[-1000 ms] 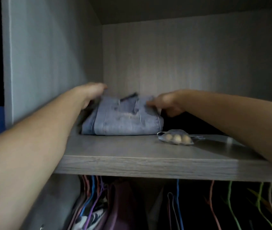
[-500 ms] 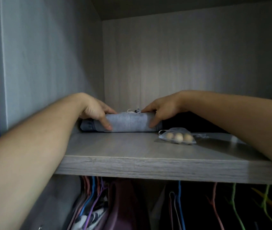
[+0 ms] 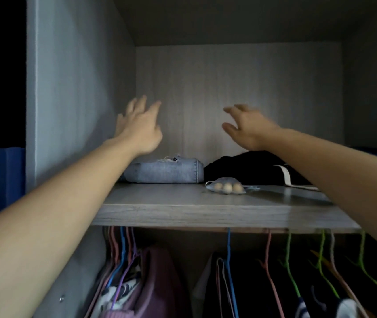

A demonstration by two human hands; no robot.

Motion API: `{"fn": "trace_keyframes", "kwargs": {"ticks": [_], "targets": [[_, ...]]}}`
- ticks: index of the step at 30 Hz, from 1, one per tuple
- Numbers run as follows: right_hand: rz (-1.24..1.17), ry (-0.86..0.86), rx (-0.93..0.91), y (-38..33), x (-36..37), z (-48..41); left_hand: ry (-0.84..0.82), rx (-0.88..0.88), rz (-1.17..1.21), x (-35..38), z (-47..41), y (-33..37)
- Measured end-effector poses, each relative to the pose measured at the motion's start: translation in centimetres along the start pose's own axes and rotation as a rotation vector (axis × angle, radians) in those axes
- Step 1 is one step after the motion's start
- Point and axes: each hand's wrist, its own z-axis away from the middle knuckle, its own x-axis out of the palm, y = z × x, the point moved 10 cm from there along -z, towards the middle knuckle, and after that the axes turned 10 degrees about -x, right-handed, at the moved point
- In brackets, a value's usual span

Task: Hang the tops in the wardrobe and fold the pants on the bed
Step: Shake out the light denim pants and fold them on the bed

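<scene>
Setting: inside of a wardrobe with pale wood-grain panels, in dim light. One shelf runs across the view, with a hanging section beneath it.

1. Folded jeans. Light blue denim, folded into a compact block. They lie flat at the left rear of the shelf, close to the left wall. A small pale cord or tag shows on top. No hand touches them.

2. Left hand. It hovers above the jeans, clear of them, before the back left corner. Its fingers are straight and spread and hold nothing. The outline is slightly blurred. The forearm crosses in front of the left end of the jeans.

3. Right hand. It hovers at a similar height, over the black garment. The fingers are spread and loosely bent, and the hand is empty.

4. Black garment. A loose heap with a white stripe, just beside the right end of the jeans. Whether the two touch cannot be told.

5. Small mesh pouch. It holds three pale round balls. It lies on the shelf in front of the black garment, near the jeans but apart from them.

6. Hanging section. Wire hangers: blue hanger, pink hanger, green hanger. A purple garment hangs at the left, with a black-and-white patterned piece beside it. Dark garments hang to the right.
</scene>
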Motion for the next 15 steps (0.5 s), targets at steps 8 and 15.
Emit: {"fn": "trace_keyframes", "kwargs": {"ticks": [8,15], "targets": [[0.308,0.055,0.04,2.1,-5.6,10.1,0.094,0.152,-0.084,-1.5,5.5,5.8],[0.488,0.039,0.086,2.8,-9.8,17.1,0.08,0.149,0.029,-3.0,9.4,11.1]]}}
